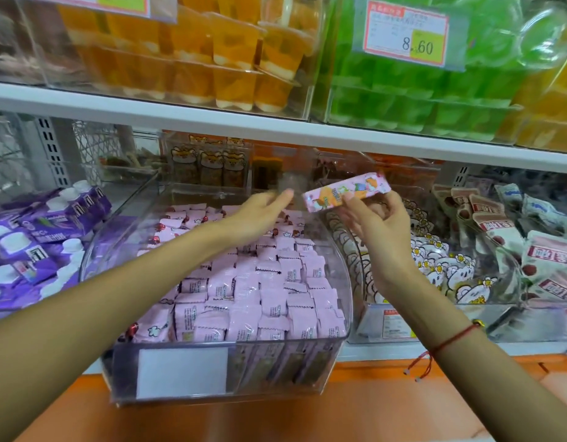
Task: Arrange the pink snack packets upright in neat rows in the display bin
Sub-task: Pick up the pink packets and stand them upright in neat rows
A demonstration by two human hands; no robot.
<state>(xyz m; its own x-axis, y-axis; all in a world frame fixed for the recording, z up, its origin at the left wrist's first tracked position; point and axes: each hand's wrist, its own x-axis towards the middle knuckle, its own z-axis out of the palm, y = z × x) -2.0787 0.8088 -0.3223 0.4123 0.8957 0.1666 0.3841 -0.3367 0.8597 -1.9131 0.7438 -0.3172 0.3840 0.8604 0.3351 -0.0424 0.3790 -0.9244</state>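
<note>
While my right hand [376, 218] pinches a long pink packet [346, 192] with cartoon print between thumb and fingertips, holding it in the air above the far right corner of the display bin [346, 275], my left hand [260, 215] reaches out over the far half of the bin with fingers straight and relaxed, holding nothing. From the head camera, the clear bin sits in the middle of the shelf, and its near part is already packed with pink snack packets [260, 291] standing upright in close rows. Toward the far end the packets look looser and lie at mixed angles. To the left are purple pouches [36, 237] with white caps; to the right is a bin of white cartoon packets [441, 269].

I judge the step in hand to be sorting the far end: the held packet looks unlike the others, so it may be a stray. The next move calls for setting it aside, then standing the loose far packets upright in line with the near rows.
</note>
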